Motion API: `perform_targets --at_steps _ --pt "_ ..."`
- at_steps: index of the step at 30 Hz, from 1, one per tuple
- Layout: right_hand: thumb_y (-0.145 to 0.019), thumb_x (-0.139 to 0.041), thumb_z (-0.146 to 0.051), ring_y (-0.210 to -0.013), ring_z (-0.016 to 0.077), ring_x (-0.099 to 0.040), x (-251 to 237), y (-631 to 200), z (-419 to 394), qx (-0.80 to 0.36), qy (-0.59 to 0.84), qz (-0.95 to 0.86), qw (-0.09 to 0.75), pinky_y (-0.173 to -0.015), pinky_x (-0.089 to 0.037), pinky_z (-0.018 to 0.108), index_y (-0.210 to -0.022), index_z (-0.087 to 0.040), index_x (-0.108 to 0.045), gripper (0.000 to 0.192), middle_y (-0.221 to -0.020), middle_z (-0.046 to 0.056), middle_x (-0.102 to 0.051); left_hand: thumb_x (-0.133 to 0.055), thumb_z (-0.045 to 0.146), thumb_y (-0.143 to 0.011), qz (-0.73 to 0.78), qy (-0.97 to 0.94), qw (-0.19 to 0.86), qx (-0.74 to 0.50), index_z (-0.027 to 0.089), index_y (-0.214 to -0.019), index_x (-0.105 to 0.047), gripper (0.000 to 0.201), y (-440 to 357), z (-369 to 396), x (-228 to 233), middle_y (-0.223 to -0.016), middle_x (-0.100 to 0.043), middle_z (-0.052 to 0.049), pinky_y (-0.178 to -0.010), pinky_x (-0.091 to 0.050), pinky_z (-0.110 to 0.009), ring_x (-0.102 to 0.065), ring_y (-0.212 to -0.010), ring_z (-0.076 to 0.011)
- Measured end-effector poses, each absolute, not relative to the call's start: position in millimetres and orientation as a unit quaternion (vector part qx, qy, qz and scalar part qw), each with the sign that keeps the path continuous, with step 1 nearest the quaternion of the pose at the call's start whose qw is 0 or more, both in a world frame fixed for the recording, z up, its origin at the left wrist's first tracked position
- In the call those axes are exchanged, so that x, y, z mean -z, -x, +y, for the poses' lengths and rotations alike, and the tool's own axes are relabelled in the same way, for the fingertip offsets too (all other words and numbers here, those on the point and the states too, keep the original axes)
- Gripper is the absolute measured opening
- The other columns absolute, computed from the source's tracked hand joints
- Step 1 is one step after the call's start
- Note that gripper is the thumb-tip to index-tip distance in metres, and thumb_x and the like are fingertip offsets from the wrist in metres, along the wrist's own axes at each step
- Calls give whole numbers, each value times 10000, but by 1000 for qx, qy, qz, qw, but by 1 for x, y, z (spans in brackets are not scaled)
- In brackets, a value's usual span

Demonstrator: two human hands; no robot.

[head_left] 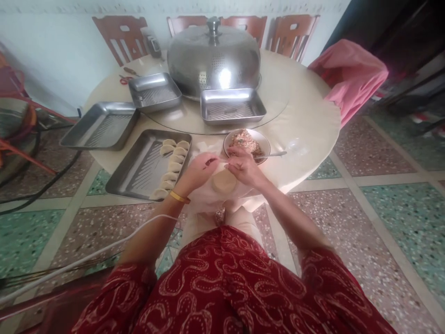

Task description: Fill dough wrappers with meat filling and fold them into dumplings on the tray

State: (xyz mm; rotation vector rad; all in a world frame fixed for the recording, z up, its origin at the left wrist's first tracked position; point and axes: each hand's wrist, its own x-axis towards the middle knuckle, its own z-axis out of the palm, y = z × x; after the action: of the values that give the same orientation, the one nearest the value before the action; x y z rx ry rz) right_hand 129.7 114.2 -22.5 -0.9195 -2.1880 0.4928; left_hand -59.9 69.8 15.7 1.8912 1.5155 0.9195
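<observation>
Round pale dough wrappers (224, 182) sit stacked at the table's near edge, under both hands. Left hand (200, 168) and right hand (243, 166) pinch together above them. Beyond stands a filling bowl (247, 143); leftward, a steel tray (139, 169) holds folded dumplings (172, 164).

A stack of round dough wrappers (224, 182) sits at the near edge of the table. They are pale, flat and thin, and lie under the two hands. One wrapper seems to be held up between the fingers, but it is too blurry to be sure. Just behind them stands a small bowl of filling (246, 142), pinkish brown and lumpy, piled up high.
</observation>
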Motion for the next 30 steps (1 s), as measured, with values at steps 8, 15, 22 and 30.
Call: perform_targets --at_steps 8,15,22,30 --pt "-805 -680 -514 -1125 214 -620 -29 -139 159 -359 317 -811 335 -958 -490 397 -782 -261 -731 259 -1151 26 -662 -396 331 -978 373 -205 703 -570 135 -905 -666 342 32 26 -15 -837 -680 -73 -763 -511 -266 -636 -784 -142" --pt "-864 -675 -284 -1279 237 -514 -52 -141 116 -73 250 -905 335 -1044 -456 536 -874 -333 -720 67 -1288 -54 -612 -210 523 -1000 244 -49 790 -560 124 -1037 -625 577 13 47 -33 -1051 -688 -124 -933 -524 -308 -645 -1079 -198" --pt "-816 -700 -134 -1277 252 -440 -27 -165 54 192 219 -849 442 -1000 -494 453 -976 -330 -691 253 -1450 -49 -463 -281 609 -956 85 -38 852 -515 156 -1265 -543 608 2 32 -61 -1208 -676 -115 -1025 -496 -407 -542 -1285 -271" --pt "-881 -639 -221 -1272 244 -492 -57 -182 53 -39 269 -851 450 -1068 -413 579 -977 -370 -697 187 -1321 -57 -580 -259 515 -999 123 -64 837 -529 182 -1370 -499 553 -9 31 -47 -1150 -703 -90 -1018 -502 -404 -622 -1191 -240"
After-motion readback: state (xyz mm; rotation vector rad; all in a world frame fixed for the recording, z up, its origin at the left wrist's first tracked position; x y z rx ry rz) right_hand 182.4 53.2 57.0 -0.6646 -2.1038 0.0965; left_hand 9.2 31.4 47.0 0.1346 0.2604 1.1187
